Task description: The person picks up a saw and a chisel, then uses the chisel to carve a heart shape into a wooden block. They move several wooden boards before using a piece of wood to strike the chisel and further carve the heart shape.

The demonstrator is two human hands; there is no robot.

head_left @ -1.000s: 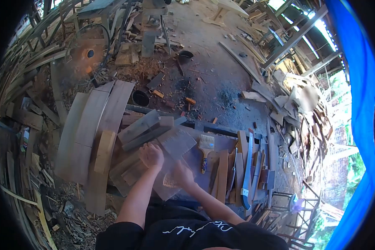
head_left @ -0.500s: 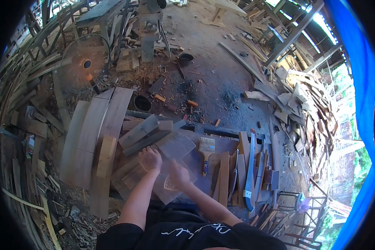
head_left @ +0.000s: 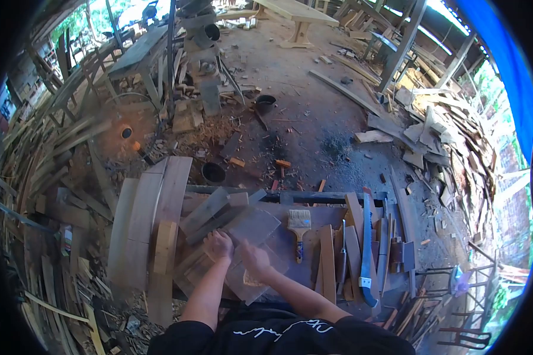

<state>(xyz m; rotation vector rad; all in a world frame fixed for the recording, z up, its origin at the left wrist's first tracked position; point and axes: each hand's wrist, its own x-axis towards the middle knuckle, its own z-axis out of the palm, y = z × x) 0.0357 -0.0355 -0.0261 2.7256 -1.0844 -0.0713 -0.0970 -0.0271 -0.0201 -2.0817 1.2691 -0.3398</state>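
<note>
My left hand (head_left: 219, 245) rests with curled fingers over the flat wooden boards in front of me, near the end of a narrow wood strip (head_left: 210, 228). My right hand (head_left: 256, 264), slightly blurred, is just to its right and low over a thin grey-brown board (head_left: 251, 226). Its fingers look closed and point toward my left hand; anything inside them is hidden. Below the right hand a pale patch (head_left: 252, 279) shows on the wood. A wide paintbrush (head_left: 299, 228) lies to the right on the bench.
A blue-handled saw (head_left: 367, 254) lies among wood strips on the bench's right side. Long planks (head_left: 137, 225) stand at the left, with a short block (head_left: 165, 248) on them. Black buckets (head_left: 213, 173) and wood scraps lie on the dirt floor beyond. A wooden table (head_left: 302, 18) stands far off.
The camera view has tilted up, so the scene sits lower and more of the background shows. My right hand has moved slightly against the boards; my left hand stays in place.
</note>
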